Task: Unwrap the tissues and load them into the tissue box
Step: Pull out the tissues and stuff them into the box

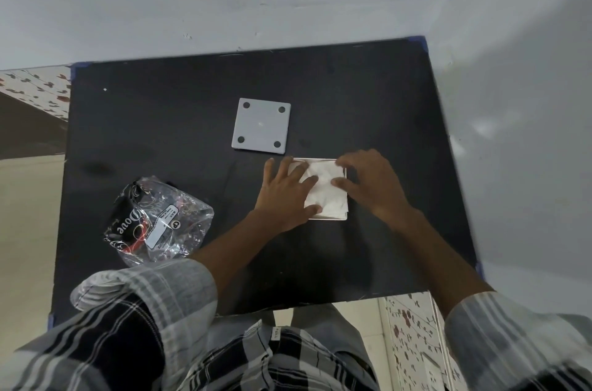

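A square white tissue box (345, 217) lies open on the black table, filled with white tissues (326, 195). My left hand (285, 195) rests flat on the left part of the tissues, fingers spread and pressing down. My right hand (368, 182) covers the box's right edge, its fingertips on the tissues. The box's flat white lid (261, 126), with a dark round pad at each corner, lies apart just behind the box. The empty clear plastic wrapper (158, 220), printed black with a white label, sits crumpled at the left.
The black table (160, 134) stands against a white wall at the back and right. Its front edge is close to my body. Floor and flowered tiles show past the left and lower right edges.
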